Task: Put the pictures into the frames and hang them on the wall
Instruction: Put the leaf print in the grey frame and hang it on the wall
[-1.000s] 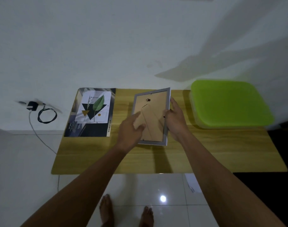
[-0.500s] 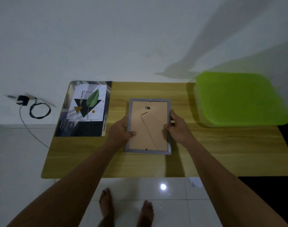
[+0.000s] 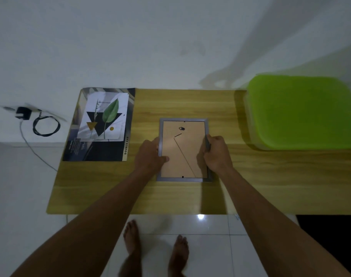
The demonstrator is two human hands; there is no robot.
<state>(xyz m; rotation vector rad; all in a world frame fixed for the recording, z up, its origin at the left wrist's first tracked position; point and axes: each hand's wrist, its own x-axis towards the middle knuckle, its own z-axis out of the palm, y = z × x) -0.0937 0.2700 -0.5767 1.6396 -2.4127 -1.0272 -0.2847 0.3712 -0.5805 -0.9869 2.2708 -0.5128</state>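
Note:
A grey picture frame [image 3: 183,149] lies face down on the wooden table [image 3: 270,186], its brown backing board with a small hanger and stand line facing up. My left hand [image 3: 149,154] grips the frame's left edge, thumb on the backing board. My right hand [image 3: 216,153] grips the right edge, fingers curled over the rim. A leaf picture [image 3: 103,116] on white paper lies at the table's back left, on top of a larger dark printed sheet [image 3: 96,148].
A lime-green lidded plastic box [image 3: 302,110] stands at the table's back right. A white wall rises right behind the table. A black charger with coiled cable [image 3: 44,124] lies on the floor at the left. My bare feet show below the table's near edge.
The frame was tilted up and held off the table a second ago; it now lies flat, squared to the table. My left hand moved from the backing board to the frame's left edge.

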